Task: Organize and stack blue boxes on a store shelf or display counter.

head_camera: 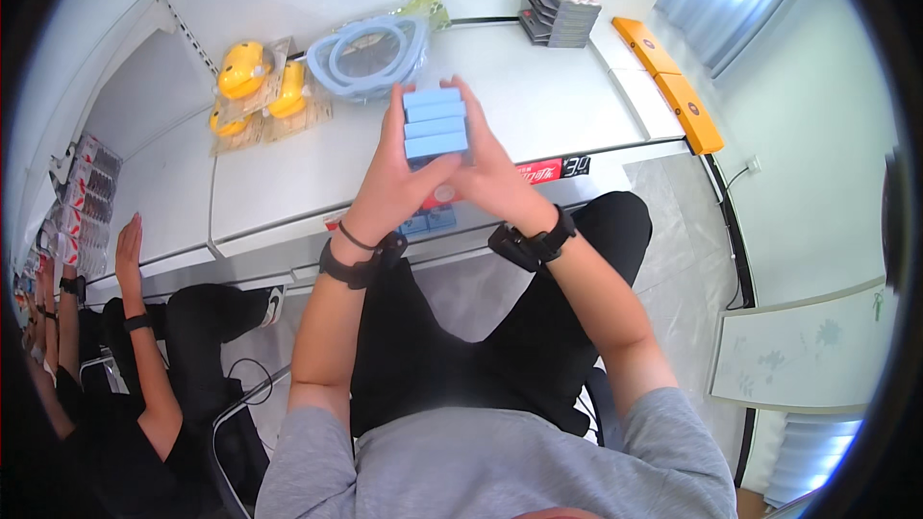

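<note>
Between my two hands is a stack of several small light-blue boxes [435, 122], lifted above the front part of a white shelf [288, 191]. My left hand [389, 173] presses on the stack's left side, its thumb along the near end. My right hand [487, 158] closes on the right side, fingers reaching to the far end. More blue boxes [438, 218] lie below my wrists, partly hidden. Just beyond the stack rests a bagged pair of light-blue rings [335, 58]. Yellow rounded items on cards [244, 71] lie to the left of the rings.
A stack of dark packs [570, 21] stands at the shelf's back right. Orange boxes [689, 108] line the right end beside white boxes [642, 97]. Red and black price strips [544, 171] run along the front edge. At left, a co-worker's hand [129, 249] is near hanging packets [90, 209].
</note>
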`<action>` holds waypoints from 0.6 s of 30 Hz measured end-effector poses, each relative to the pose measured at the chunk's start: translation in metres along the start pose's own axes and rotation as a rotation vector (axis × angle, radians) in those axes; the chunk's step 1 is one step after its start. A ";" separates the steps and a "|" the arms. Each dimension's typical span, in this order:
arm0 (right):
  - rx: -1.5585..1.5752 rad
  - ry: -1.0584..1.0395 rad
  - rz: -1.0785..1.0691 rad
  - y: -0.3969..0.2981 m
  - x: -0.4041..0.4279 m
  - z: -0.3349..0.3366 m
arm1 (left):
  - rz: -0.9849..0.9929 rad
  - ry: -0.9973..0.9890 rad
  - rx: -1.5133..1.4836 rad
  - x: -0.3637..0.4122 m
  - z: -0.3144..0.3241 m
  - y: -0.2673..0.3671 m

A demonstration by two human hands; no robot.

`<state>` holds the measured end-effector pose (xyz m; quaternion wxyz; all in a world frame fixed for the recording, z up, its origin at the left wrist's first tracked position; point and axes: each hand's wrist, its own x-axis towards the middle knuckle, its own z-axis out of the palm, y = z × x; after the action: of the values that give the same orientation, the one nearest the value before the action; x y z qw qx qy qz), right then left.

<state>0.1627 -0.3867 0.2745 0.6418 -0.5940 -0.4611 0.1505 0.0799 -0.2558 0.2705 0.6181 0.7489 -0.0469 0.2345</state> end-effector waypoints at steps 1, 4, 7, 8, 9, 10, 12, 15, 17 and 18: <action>-0.052 0.027 0.038 0.004 0.000 0.000 | 0.008 -0.010 0.000 0.000 0.001 -0.003; -0.088 0.038 0.029 0.003 -0.002 -0.003 | -0.015 -0.037 0.024 -0.004 0.000 -0.003; -0.023 0.027 0.089 0.000 0.005 -0.006 | -0.025 -0.068 0.168 0.000 -0.010 -0.002; 0.030 0.020 0.123 -0.001 0.008 -0.009 | -0.024 -0.070 0.167 0.001 -0.012 0.001; 0.029 0.023 0.122 -0.004 0.009 -0.011 | -0.008 -0.078 0.266 0.002 -0.013 0.004; 0.115 0.005 0.189 -0.007 0.012 -0.013 | 0.009 -0.086 0.367 0.005 -0.015 0.006; 0.200 -0.010 0.253 -0.010 0.015 -0.015 | 0.054 -0.075 0.395 0.005 -0.013 0.009; 0.262 0.010 0.301 -0.013 0.015 -0.014 | 0.075 -0.022 0.405 0.005 -0.011 0.003; 0.309 0.061 0.277 -0.014 0.016 -0.012 | 0.057 0.015 0.388 0.005 -0.009 -0.001; 0.308 0.062 0.277 -0.010 0.017 -0.011 | 0.081 0.038 0.431 0.004 -0.007 -0.002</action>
<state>0.1768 -0.3841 0.2922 0.7120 -0.5509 -0.3265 0.2879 0.0822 -0.2478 0.2715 0.4345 0.8567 -0.0141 0.2777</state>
